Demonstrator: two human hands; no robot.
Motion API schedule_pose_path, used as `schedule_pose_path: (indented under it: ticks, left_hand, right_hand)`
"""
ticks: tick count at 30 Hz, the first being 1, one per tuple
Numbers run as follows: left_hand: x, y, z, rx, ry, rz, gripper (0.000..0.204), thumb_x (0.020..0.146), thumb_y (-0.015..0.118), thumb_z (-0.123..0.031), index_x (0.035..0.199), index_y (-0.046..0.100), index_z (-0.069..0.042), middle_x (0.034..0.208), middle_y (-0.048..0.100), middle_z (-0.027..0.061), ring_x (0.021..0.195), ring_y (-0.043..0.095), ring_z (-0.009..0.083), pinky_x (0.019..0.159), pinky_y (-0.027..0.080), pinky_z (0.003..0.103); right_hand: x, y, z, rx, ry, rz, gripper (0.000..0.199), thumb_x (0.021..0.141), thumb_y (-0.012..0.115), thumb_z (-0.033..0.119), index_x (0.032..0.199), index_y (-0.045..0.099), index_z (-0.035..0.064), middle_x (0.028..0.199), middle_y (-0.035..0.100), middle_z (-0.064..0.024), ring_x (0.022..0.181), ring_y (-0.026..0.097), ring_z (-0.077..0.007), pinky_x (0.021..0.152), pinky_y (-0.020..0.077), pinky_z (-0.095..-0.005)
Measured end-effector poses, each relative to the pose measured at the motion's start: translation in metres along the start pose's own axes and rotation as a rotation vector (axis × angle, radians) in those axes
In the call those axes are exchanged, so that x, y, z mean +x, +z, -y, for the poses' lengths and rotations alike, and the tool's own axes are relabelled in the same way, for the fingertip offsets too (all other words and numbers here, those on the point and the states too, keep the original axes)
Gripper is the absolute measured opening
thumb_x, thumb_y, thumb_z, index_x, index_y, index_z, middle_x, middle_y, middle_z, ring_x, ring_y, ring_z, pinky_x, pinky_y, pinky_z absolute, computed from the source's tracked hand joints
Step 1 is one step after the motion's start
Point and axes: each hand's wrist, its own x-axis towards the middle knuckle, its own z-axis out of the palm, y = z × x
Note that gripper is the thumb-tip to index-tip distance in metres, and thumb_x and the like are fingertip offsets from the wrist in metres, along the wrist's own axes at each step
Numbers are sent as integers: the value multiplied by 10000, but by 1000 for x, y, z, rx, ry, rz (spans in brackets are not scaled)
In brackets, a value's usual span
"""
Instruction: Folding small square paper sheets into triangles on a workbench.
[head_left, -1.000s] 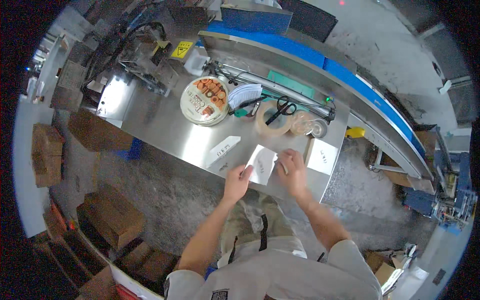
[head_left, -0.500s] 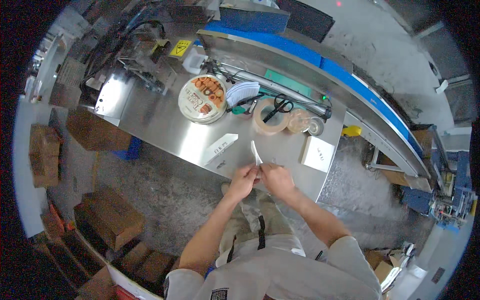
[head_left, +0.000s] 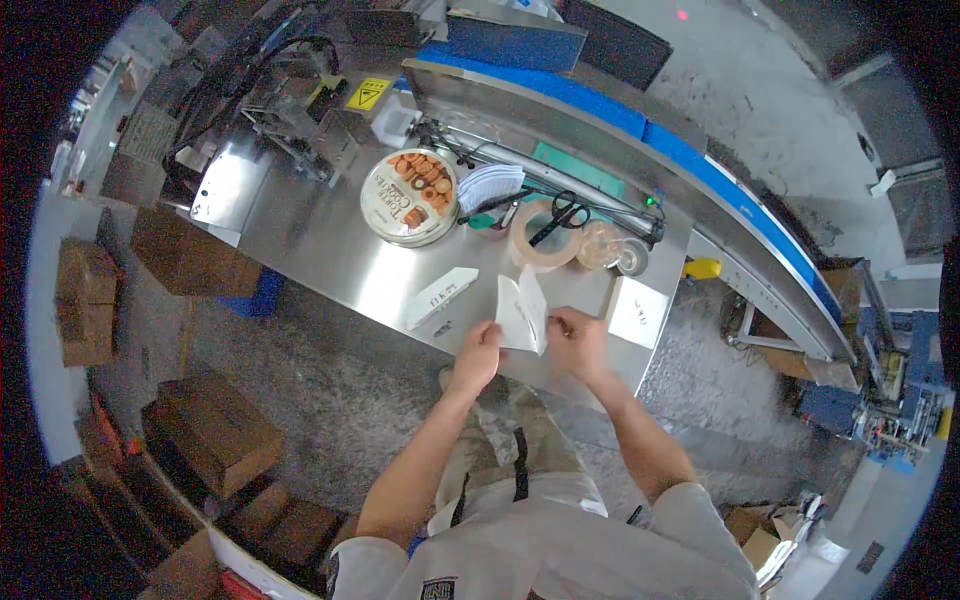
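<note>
A folded white paper piece (head_left: 521,312) stands partly spread above the near edge of the metal table. My left hand (head_left: 478,357) pinches its lower left corner, thumb on top. Just right of the paper, my right hand (head_left: 580,345) is closed with curled fingers; a narrow gap seems to part it from the paper, and what it holds, if anything, is hidden. Flat on the table to the left lies a white printed card (head_left: 443,298). Beyond my right hand sits a white stack or box (head_left: 637,311) with dark print.
Along the back of the metal table (head_left: 325,275) are a round cookie tin (head_left: 409,198), folded papers (head_left: 490,186), black scissors (head_left: 560,218), a big tape roll (head_left: 540,250) and smaller rolls (head_left: 600,245). A metal bar (head_left: 560,185) runs behind them. Cardboard boxes (head_left: 215,430) stand on the floor at left.
The paper, held narrow and edge-on between both hands before, now stands spread wider. My right hand has moved right, away from my left hand.
</note>
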Motion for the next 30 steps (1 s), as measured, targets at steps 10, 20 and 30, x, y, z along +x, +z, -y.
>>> schedule_pose_path:
  ticks: [10, 20, 30]
  left_hand:
    - [-55, 34, -60, 224, 732, -67, 484, 875, 633, -135, 1323, 497, -13, 1052, 641, 256, 953, 637, 406, 826, 501, 421]
    - [-64, -34, -94, -473, 160, 291, 286, 881, 653, -125, 1118, 665, 33, 979, 704, 57, 894, 647, 121, 809, 500, 267]
    - [-74, -52, -95, -40, 473, 231, 655, 942, 635, -289, 1468, 353, -17, 1400, 507, 149, 1301, 462, 193, 1076, 364, 339]
  right_hand:
    - [11, -10, 13, 690, 312, 220, 224, 948, 528, 64, 1090, 643, -66, 895, 684, -107, 785, 686, -167, 693, 564, -288]
    - [14, -80, 43, -273, -603, 55, 744, 704, 691, -7, 1399, 459, 123, 1505, 337, -203, 1368, 364, -432, 1102, 355, -511]
    - [4, -94, 82, -154, -525, 475, 250, 812, 636, 75, 1059, 660, 39, 1025, 683, -138, 974, 663, -338, 860, 534, -426]
